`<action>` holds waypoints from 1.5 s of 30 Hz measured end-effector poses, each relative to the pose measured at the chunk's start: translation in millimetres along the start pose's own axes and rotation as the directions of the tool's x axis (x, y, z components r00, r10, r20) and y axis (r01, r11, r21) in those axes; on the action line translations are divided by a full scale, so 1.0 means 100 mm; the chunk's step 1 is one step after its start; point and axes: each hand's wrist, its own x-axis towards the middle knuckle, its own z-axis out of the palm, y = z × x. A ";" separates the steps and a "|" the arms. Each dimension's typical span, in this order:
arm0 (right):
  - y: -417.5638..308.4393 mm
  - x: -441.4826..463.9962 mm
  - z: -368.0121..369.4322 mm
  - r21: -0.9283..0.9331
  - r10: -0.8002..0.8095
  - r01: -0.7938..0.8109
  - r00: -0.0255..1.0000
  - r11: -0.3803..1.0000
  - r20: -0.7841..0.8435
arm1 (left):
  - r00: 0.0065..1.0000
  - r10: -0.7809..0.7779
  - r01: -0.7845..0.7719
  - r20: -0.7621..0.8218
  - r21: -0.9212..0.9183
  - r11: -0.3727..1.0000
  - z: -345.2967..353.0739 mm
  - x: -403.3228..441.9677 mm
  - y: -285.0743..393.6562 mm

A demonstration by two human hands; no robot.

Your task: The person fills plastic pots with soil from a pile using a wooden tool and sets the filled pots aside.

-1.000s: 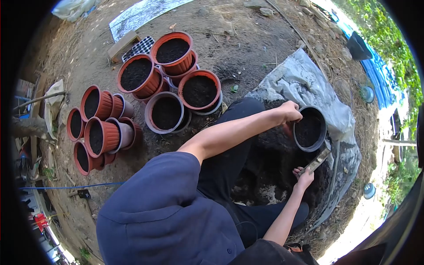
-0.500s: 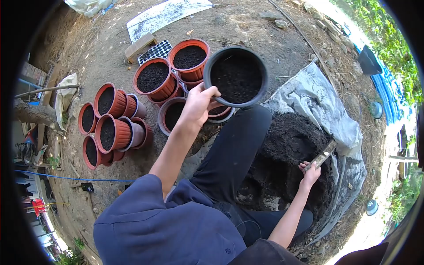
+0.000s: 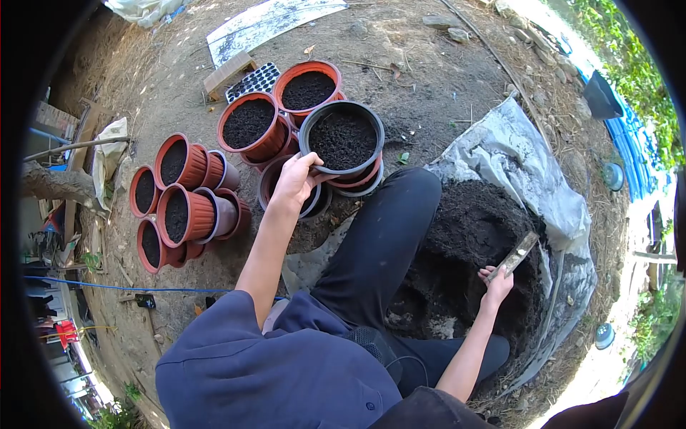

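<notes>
My left hand [image 3: 294,180] is closed on the rim of a black plant pot [image 3: 357,167] filled with dark soil. The pot is over a stack of terracotta pots [image 3: 355,187]; whether its base rests on them I cannot tell. My right hand [image 3: 497,283] grips a flat, weathered wooden strip [image 3: 517,254] above the soil heap [image 3: 464,218]. Two soil-filled terracotta pots [image 3: 251,146] stand just beyond my left hand.
Several more soil-filled pots [image 3: 187,216] are stacked at the left. A grey plastic sheet [image 3: 516,161] edges the soil heap. A seedling tray [image 3: 255,80] and a wooden block [image 3: 229,73] lie behind the pots. A blue cord [image 3: 179,289] crosses the ground.
My left hand has carried the black pot left and lower, over the stacked pots. My right hand has barely moved and keeps its grip on the wooden strip.
</notes>
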 end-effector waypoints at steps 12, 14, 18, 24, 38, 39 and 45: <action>0.07 -0.09 -0.04 0.030 0.008 -0.009 1.000 1.000 0.013 | 0.980 0.055 0.015 -0.192 0.344 0.939 0.06 0.01 0.08; 0.05 -0.11 -0.07 0.041 0.017 -0.018 0.999 0.999 0.032 | 0.979 0.054 0.020 -0.194 0.360 0.933 0.06 -0.01 0.10; -0.16 -0.27 -0.09 0.041 0.034 -0.039 0.994 0.998 0.102 | 0.970 0.059 0.051 -0.238 0.431 0.901 0.10 -0.10 0.16; -0.42 -0.51 0.00 0.149 0.008 -0.030 0.989 0.988 0.149 | 0.955 0.179 -0.012 -0.238 0.570 0.822 0.05 -0.12 0.19; -0.46 -0.88 0.05 0.654 0.186 -0.196 0.979 0.731 0.085 | 0.460 0.641 -0.813 0.615 0.582 0.026 1.91 -0.89 -0.54; -0.49 -0.89 0.04 0.663 0.207 -0.217 0.974 0.716 0.095 | 0.628 0.550 -0.756 0.550 0.598 0.265 2.02 -0.91 -0.66; -1.00 -1.44 -0.19 0.840 0.293 -0.200 0.955 0.504 0.052 | 0.208 0.011 -0.970 0.978 0.208 -0.126 2.81 -1.21 -0.94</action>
